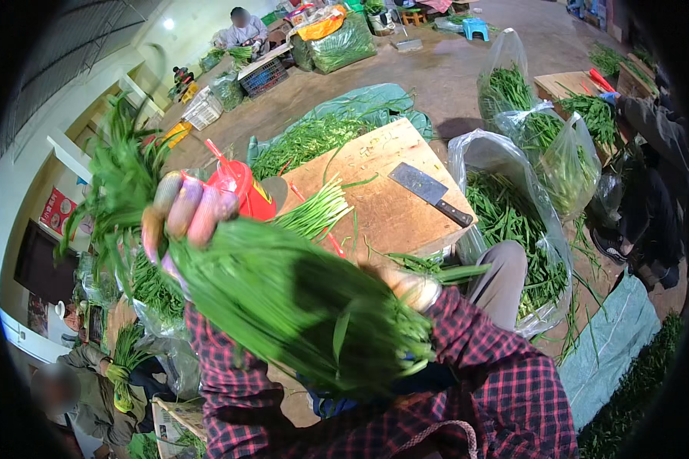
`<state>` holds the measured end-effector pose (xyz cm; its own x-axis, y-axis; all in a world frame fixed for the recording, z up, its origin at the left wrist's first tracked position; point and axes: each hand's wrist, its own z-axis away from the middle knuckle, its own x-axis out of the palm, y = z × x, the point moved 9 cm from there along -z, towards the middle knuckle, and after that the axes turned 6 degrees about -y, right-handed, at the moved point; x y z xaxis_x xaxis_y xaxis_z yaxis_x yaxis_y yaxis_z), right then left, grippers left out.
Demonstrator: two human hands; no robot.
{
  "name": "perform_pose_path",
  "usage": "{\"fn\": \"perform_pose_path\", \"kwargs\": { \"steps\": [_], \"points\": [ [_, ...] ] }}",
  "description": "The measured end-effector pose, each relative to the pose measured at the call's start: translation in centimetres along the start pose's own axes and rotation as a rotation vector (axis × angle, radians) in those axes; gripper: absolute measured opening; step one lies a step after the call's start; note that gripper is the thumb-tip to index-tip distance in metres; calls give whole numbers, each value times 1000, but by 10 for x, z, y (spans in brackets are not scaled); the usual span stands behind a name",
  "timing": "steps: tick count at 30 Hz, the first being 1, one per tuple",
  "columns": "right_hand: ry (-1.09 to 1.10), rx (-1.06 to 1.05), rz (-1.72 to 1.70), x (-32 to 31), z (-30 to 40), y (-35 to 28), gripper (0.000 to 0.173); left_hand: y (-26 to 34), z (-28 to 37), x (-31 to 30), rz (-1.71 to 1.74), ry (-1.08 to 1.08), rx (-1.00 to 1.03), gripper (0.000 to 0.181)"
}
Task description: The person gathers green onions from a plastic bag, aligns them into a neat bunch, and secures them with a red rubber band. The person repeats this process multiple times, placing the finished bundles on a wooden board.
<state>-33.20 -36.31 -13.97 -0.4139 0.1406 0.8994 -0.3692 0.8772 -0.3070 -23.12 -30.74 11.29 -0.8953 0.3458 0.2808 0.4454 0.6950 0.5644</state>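
My left hand (189,209), in a pale knitted glove with coloured fingers, is closed around a large bunch of garlic chives (287,304), towards its leafy end. My right hand (405,284) is at the stem end, blurred and partly hidden by the bunch; whether it grips is unclear. Beyond the bunch stands a wooden board (373,189). A cleaver (430,192) with a black handle lies on its right side. A smaller bundle of pale-stemmed chives (316,209) rests at the board's left edge, beside red ties (333,242) and a red plastic container (241,189).
Open plastic bags of greens (505,224) stand right of the board. Loose greens lie on a green sheet (367,100) behind it. Co-workers sit at the lower left (103,390), far back (244,34) and at the right edge (654,126). A green tarp (614,344) lies at lower right.
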Motion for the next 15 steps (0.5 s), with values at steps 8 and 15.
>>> {"fn": "perform_pose_path", "kwargs": {
  "steps": [8,15],
  "points": [
    [-121,-410,-70,-1,60,20,57,75,72,-100,-422,997,38,16],
    [414,-325,292,-34,91,5,24,76,69,-127,-557,1194,-45,25]
  ]
}}
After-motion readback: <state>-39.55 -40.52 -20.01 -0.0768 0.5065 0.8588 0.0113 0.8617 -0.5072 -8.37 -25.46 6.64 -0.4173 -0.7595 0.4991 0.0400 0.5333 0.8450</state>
